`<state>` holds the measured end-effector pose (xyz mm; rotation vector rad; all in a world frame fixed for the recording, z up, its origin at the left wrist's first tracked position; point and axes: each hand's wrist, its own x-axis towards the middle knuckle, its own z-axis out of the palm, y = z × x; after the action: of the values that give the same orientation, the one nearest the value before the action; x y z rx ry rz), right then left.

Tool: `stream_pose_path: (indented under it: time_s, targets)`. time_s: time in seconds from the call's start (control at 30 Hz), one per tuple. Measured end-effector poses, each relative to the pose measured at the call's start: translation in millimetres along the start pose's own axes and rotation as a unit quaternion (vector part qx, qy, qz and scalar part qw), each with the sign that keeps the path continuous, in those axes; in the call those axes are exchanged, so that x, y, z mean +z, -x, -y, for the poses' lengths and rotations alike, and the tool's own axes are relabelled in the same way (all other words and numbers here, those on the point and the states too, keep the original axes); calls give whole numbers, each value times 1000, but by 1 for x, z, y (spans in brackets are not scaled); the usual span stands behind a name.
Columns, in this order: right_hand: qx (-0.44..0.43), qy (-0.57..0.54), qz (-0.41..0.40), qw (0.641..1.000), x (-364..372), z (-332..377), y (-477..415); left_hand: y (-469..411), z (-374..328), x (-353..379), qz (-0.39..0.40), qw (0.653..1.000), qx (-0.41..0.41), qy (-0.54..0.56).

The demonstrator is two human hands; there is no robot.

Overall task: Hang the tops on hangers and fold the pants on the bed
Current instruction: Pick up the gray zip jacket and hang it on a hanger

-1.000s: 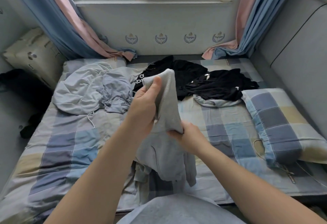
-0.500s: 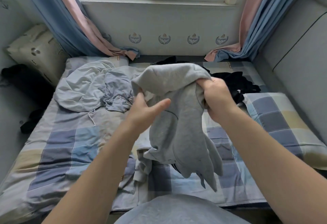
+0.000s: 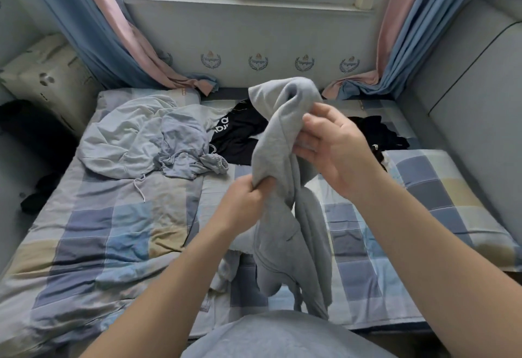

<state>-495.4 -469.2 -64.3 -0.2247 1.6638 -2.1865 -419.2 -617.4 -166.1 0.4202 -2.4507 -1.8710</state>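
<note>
I hold a grey sweatshirt-like garment [image 3: 278, 142] up above the bed [image 3: 113, 233]. My left hand [image 3: 243, 202] grips a bunch of its fabric low down. My right hand [image 3: 332, 145] is higher, fingers pinching the garment's upper fold. The rest of the grey cloth hangs down toward the bed's near edge. A pale blue garment [image 3: 141, 137] lies crumpled at the back left. Black clothes [image 3: 237, 134] with white lettering lie behind the grey one, and more black clothes [image 3: 378, 134] sit to the right.
A checked pillow [image 3: 446, 196] lies on the right by the grey padded wall [image 3: 474, 109]. Blue and pink curtains [image 3: 113, 41] hang at both sides of the window. A cream box [image 3: 48, 77] stands beside the bed on the left.
My left hand dropped lower and took a grip on the fabric. My right hand shifted its hold on the top. The garment hangs narrower and more upright than before.
</note>
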Motion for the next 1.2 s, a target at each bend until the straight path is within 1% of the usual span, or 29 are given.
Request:
stream_pose_path:
  time_s: [0.07,0.13,0.2,0.3,0.37,0.43,0.5,0.63,0.73,0.77,0.83,0.9,0.93,0.97,1.0,1.03,1.07,1.1,1.13,1.17,1.2]
  targets:
    - [7,58,0,998,-13,-12,11,-3,-2,-9,-30,998,-6,59]
    - [7,136,-5,991,-27,-29,25,-4,-7,-14,-53,994,-17,93]
    - [21,206,23,978,-39,-52,42,-5,-10,-14,-64,988,-37,134]
    - [98,308,88,942,-48,-95,63,-5,-14,-10,-73,977,-68,188]
    - [168,326,132,921,-47,-126,74,-3,-20,-7,-64,974,-69,204]
    - [224,328,151,905,-45,-154,79,-3,-25,-6,-65,971,-64,219]
    - [227,351,145,897,-47,-178,79,-2,-29,-10,-73,966,-55,243]
    - [153,364,63,917,-63,-196,65,1,-28,-25,-92,959,-39,266]
    - [77,400,1,913,-79,-179,47,3,-18,-39,-130,952,-58,272]
    - [52,401,-21,914,-83,-169,41,4,-14,-43,-134,955,-70,256]
    - [-8,387,-46,921,-87,-145,32,5,-5,-52,-121,972,-94,180]
    - [-76,392,-34,916,-82,-118,25,6,3,-54,-81,987,-90,106]
    - [-116,413,-13,903,-78,-106,22,7,7,-54,-61,993,-74,67]
    - [-154,445,13,882,-73,-97,21,9,10,-52,-35,998,-56,8]
    - [-186,472,44,860,-69,-90,20,12,12,-50,0,995,-38,-88]
    - [-208,486,72,846,-63,-84,20,13,15,-47,47,983,-18,-178]
    - [-221,485,93,841,-57,-79,21,14,18,-41,92,967,-4,-237]
    - [-236,481,107,837,-50,-75,23,17,19,-33,129,958,4,-257]
    - [-257,478,114,832,-43,-73,26,20,18,-22,163,958,10,-236]
    - [-281,478,115,824,-38,-72,30,23,20,-10,188,964,20,-186]
    - [-300,479,111,817,-33,-71,33,27,22,2,197,971,26,-130]
